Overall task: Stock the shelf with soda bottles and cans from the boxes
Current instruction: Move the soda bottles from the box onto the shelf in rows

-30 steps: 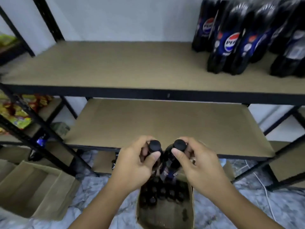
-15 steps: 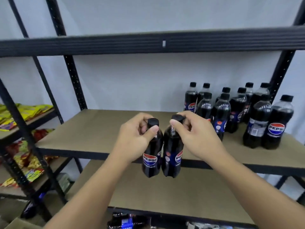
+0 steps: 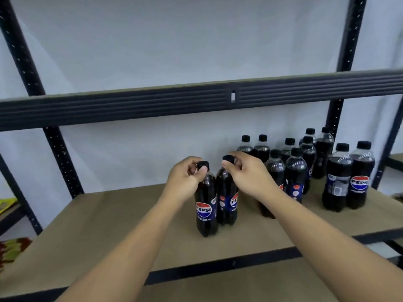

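- A person's left hand (image 3: 185, 178) is pinching the black screw cap of a dark plastic Pepsi cola bottle with a blue label (image 3: 206, 211), with the thumb and curled fingers closing round the cap.
- The right hand (image 3: 247, 174) is gripping the black cap of a second dark plastic cola bottle (image 3: 227, 201) in the same way, its fingertips wrapping the cap from above.
- Both bottles are standing upright and touching side by side, their bases meeting the brown fibreboard shelf (image 3: 104, 227) near its middle. Whether the board is bearing their full weight cannot be told.
- A cluster of matching black-capped cola bottles (image 3: 296, 171) is standing just to the right, partly behind the right wrist and reaching toward the back of the shelf.
- A pair of larger-looking cola bottles (image 3: 349, 184) is standing apart from the cluster at the far right of the board.
- A black ribbed metal beam (image 3: 152, 103) is crossing the scene above the hands, fixed to black perforated uprights (image 3: 58, 153) against a white wall (image 3: 174, 40).
- Blurred yellow and red packets (image 3: 13, 249) are lying on a neighbouring rack at the left edge.
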Available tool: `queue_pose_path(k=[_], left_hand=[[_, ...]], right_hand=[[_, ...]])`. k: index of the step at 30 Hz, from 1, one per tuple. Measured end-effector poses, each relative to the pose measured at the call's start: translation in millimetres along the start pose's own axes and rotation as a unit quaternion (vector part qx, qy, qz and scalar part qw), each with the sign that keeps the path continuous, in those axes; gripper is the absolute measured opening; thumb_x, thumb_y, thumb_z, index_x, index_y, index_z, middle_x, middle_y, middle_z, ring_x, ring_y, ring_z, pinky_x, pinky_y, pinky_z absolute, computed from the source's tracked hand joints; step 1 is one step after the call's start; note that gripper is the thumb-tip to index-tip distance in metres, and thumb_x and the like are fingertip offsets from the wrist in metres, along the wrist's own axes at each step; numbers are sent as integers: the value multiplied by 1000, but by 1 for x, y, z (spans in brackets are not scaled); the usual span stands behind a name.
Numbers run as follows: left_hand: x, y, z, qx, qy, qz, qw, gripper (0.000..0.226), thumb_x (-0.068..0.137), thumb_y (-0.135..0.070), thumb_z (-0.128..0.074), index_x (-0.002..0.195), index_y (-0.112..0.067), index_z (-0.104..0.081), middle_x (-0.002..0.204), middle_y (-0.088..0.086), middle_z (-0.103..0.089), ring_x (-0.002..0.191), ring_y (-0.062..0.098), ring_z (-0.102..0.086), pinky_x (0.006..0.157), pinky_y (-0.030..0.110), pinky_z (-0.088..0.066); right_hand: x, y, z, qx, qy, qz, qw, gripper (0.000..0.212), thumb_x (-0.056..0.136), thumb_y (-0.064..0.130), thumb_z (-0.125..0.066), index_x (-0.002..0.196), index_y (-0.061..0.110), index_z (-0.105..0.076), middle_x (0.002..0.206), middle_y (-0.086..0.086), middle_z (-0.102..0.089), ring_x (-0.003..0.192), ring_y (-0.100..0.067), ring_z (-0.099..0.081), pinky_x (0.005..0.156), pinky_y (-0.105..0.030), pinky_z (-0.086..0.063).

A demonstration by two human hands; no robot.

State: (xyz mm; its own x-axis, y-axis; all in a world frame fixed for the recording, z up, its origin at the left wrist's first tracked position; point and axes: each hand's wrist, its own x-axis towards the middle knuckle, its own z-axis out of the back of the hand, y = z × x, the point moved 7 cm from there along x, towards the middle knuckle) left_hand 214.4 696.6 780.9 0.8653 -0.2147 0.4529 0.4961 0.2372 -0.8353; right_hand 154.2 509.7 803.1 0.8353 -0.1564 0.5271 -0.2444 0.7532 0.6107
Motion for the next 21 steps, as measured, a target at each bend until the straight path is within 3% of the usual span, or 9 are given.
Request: queue_pose_path(k=[5, 7, 12, 14, 16, 18, 21], left_hand=[[29, 23, -5, -2, 5, 3, 1000, 12, 94, -26, -68, 105, -31, -73, 102, -3, -61, 89, 17, -60, 80, 26, -47], [33, 25, -6, 6, 5, -8, 1000, 14, 96, -29, -67, 107, -33, -73, 108, -6, -62, 92, 15, -60, 79, 24, -47], [19, 29, -15, 63, 33, -62, 996, 24, 102, -49, -50, 112, -34, -67, 103, -12, -61, 83, 0, -56, 78, 21, -45], [9, 40, -19, 75, 38, -77, 993, 34, 104, -57, -39, 118, -37, -62, 104, -10, -63, 96, -3, -57, 85, 25, -46], [1, 54, -20, 64, 27, -85, 994, 42, 103, -61, -34, 135, -41, -52, 120, -14, -64, 114, -2, -56, 97, 26, -45], [-6, 68, -24, 41, 37, -76, 996, 55, 100, -63, -40, 149, -39, -39, 138, -18, -58, 129, 1, -52, 106, 26, -42], [-22, 93, -35, 28, 85, -38, 995, 63, 90, -54, -65, 146, -40, -39, 133, -20, -57, 123, 1, -56, 104, 29, -46]], right_hand=[[16, -14, -21, 2, -6, -21, 1000, 29, 100, 41, -59, 120, 21, -66, 92, -4, -66, 87, -17, -61, 79, -34, -48], [18, -21, -27, 3, -15, -22, 1000, 31, 101, 44, -55, 122, 24, -65, 99, -4, -60, 92, -9, -55, 82, -29, -44], [-1, -33, -44, 65, 1, -65, 996, 38, 105, 45, -44, 138, 28, -51, 130, 8, -47, 128, -8, -44, 104, -22, -30], [-12, -37, -51, 82, 7, -65, 995, 50, 106, 46, -42, 151, 27, -38, 140, 18, -40, 138, 0, -34, 110, -20, -24], [-24, -47, -60, 113, 32, -75, 990, 61, 104, 49, -45, 158, 30, -22, 146, 28, -35, 136, 13, -31, 114, -17, -23], [-37, -64, -74, 119, 72, -83, 987, 66, 102, 46, -50, 158, 37, -17, 144, 35, -39, 130, 24, -33, 116, -19, -27], [-59, -92, -95, 105, 106, -117, 982, 68, 101, 32, -60, 156, 41, -21, 138, 34, -51, 129, 14, -45, 118, -33, -36]])
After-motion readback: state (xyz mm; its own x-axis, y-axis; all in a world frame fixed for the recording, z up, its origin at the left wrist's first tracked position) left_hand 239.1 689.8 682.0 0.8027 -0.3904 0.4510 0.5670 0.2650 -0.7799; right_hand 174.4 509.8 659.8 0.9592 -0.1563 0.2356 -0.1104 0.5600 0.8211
